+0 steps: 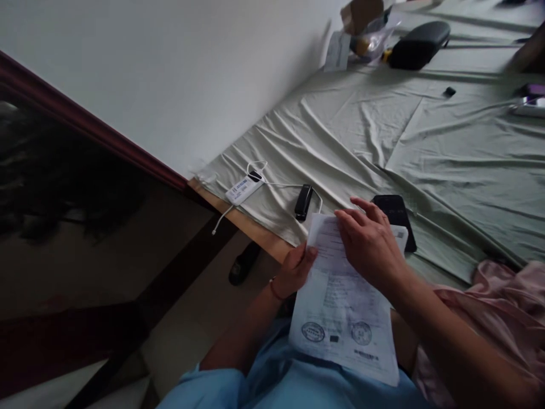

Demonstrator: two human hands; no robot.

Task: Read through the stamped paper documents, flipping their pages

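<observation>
A stack of printed papers [340,341] with round stamps and a barcode lies tilted over my lap. My left hand [299,266] grips its left edge, thumb on top of the sheet. Across the upper part of the pages lies my right hand [370,241], its fingers stretched out near the top edge and not closed on anything. A black phone [394,210] is partly hidden behind that hand and the papers. Just beyond the papers is a small black object that looks like a stapler [304,202].
A white labelled device [244,188] with a white cable sits at the bed's wooden edge [259,234]. Farther back are a black case [420,44] and a plastic bag [372,42] by the wall. Pink cloth [502,301] lies at right; a dark shoe [243,264] is on the floor.
</observation>
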